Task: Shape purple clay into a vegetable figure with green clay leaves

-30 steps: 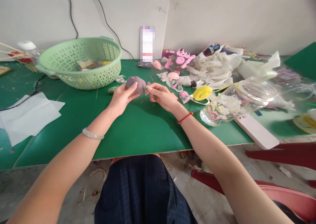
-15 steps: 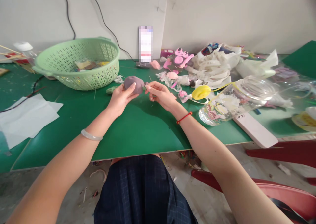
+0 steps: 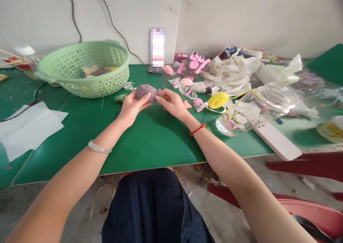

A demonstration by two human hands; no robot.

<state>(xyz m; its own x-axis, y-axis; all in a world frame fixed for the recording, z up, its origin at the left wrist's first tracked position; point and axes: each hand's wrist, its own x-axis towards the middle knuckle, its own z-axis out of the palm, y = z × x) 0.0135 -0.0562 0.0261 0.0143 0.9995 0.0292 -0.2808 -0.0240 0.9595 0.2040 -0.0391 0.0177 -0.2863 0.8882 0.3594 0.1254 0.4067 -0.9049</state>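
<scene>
"Over the middle of the green table (image 3: pixel 144 146), here's the greyish-purple lump (image 3: pixel 145 91), rounded and smooth, right between the two hands!"

"And who's got hold of it?"

"The left hand (image 3: pixel 130 109)! Clamped on the lump's left and near side, thumb laid across the front. A pale bangle (image 3: pixel 99 147) circles that wrist."

"What about the right hand (image 3: pixel 173 102)?"

"Up close at the lump's right edge, fingers bent, thumb tip touching it. Whether those fingertips pinch a bit of it, I cannot tell (the fingers themselves block the view). There's a red bracelet (image 3: pixel 197 129) on that wrist."

"Give us the neighbours!"

"Just left of the left hand, a small green lump (image 3: pixel 119 98); beyond that, far left, the big green basket (image 3: pixel 93 85) with odds and ends inside. Just right of the right hand, a little pink piece (image 3: pixel 187 104)!"

"Farther right?"

"A yellow disc (image 3: pixel 218 100), then a clear jar (image 3: pixel 241 116) lying tilted, with a pale pink slab (image 3: pixel 280 143) at the near edge beside it."

"And at the far side?"

"A phone (image 3: pixel 158 48) standing upright by the wall, its screen blurred out!"
</scene>
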